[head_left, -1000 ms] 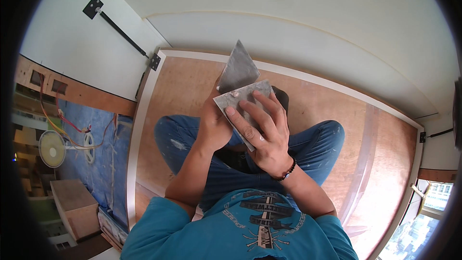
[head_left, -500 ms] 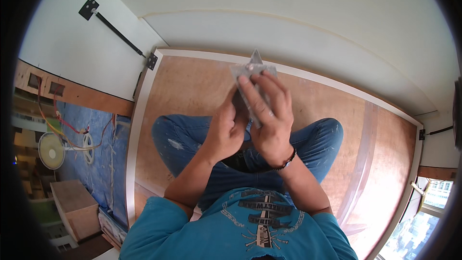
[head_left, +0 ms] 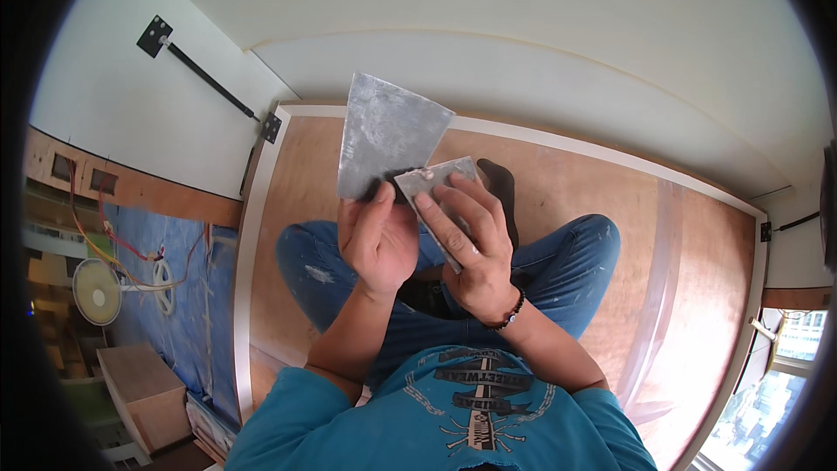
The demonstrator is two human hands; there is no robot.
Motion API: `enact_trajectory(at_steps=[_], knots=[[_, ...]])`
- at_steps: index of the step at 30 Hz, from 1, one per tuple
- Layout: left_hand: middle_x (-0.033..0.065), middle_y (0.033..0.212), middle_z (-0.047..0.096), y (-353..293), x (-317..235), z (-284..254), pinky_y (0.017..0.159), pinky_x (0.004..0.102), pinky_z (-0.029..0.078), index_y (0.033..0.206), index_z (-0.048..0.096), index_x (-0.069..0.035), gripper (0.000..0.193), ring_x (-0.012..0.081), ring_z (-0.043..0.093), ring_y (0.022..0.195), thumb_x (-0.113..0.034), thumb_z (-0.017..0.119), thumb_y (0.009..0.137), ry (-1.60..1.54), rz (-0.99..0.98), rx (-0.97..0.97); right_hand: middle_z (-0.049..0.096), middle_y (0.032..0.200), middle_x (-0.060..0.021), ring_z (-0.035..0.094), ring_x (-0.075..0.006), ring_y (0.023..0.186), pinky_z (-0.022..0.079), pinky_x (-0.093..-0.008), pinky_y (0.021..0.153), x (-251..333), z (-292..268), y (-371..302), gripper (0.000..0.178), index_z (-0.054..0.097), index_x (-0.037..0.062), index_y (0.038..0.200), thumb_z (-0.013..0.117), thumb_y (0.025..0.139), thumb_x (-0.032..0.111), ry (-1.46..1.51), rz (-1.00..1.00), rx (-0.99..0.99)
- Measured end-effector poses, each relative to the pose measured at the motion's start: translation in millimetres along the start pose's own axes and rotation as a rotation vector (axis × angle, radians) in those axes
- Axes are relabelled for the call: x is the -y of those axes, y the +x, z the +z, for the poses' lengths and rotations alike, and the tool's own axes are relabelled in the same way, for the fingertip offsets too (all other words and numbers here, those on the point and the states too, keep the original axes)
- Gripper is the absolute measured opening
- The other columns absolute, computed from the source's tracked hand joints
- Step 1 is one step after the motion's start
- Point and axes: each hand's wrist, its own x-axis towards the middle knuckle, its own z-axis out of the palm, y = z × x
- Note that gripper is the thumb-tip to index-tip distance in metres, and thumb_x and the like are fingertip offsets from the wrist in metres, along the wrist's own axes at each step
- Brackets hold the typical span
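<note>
Over my crossed legs, my left hand (head_left: pixel 379 244) is closed round the lower end of a wide putty knife (head_left: pixel 391 135). Its broad grey blade points up and away, smeared with pale residue; the handle is mostly hidden by my fingers. My right hand (head_left: pixel 478 253) grips a smaller putty knife (head_left: pixel 458 173), with its fingers laid flat along the blade. A small pinkish-white dab sits near that blade's far left corner. The small blade's corner is close to the base of the wide one; whether they touch I cannot tell.
I sit on a plywood panel (head_left: pixel 567 179) within a white raised frame (head_left: pixel 558 139). White panels rise behind, with a gas strut (head_left: pixel 209 78) at the left. Beyond the left edge are loose wires (head_left: pixel 131 253), a fan (head_left: pixel 97 291) and a wooden box (head_left: pixel 144 392). A window (head_left: pixel 758 419) is lower right.
The wide putty knife has turned so its blade face shows broadly, up and to the left. My right hand has come slightly nearer with the smaller one. The view has shifted slightly.
</note>
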Motion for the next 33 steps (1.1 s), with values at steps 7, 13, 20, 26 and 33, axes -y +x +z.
enact_trajectory(at_steps=[7, 13, 20, 26, 33], knots=[[0.0118, 0.142, 0.059, -18, 12, -16, 0.111, 0.0435, 0.046, 0.132, 0.056, -0.008, 0.026, 0.0245, 0.058, 0.129, -0.022, 0.045, 0.113, 0.152, 0.22, 0.172, 0.064, 0.128, -0.0142, 0.063, -0.0406, 0.121, 0.054, -0.0534, 0.105, 4, 2, 11, 0.072, 0.073, 0.01, 0.133, 0.071, 0.063, -0.006, 0.072, -0.109, -0.062], [0.0148, 0.145, 0.059, -38, 19, 1, 0.114, 0.0474, 0.044, 0.141, 0.054, -0.005, 0.034, 0.0285, 0.056, 0.133, -0.023, 0.044, 0.114, 0.355, 0.136, -0.029, 0.065, 0.13, -0.0098, 0.061, -0.038, 0.122, 0.054, -0.0468, 0.102, 10, -3, 34, 0.069, 0.071, 0.0184, 0.137, 0.08, 0.07, 0.007, 0.063, -0.033, -0.2], [0.0129, 0.15, 0.054, -31, 15, -14, 0.121, 0.0444, 0.034, 0.148, 0.048, 0.001, 0.044, 0.0241, 0.049, 0.141, -0.027, 0.044, 0.114, 0.282, 0.136, -0.06, 0.066, 0.125, -0.0124, 0.063, -0.037, 0.117, 0.055, -0.0445, 0.099, -2, -30, 74, 0.062, 0.072, 0.0135, 0.134, 0.073, 0.075, -0.002, 0.034, -0.066, -0.299], [0.0101, 0.157, 0.047, 16, 5, -1, 0.122, 0.0444, 0.033, 0.155, 0.041, -0.003, 0.064, 0.0272, 0.046, 0.143, -0.051, 0.029, 0.114, 0.015, 0.108, -0.11, 0.064, 0.13, -0.0071, 0.059, -0.0359, 0.124, 0.052, -0.0514, 0.108, 2, -12, 15, 0.076, 0.069, 0.0204, 0.139, 0.074, 0.068, -0.006, 0.0, -0.017, -0.011], [0.0148, 0.152, 0.05, -10, 6, -6, 0.114, 0.0389, 0.041, 0.153, 0.04, 0.003, 0.068, 0.0268, 0.051, 0.136, -0.051, 0.025, 0.115, 0.449, 0.094, -0.251, 0.061, 0.135, -0.0051, 0.057, -0.0363, 0.127, 0.049, -0.058, 0.111, 6, 1, 2, 0.078, 0.067, 0.0241, 0.141, 0.079, 0.067, 0.002, 0.006, -0.071, 0.07]])
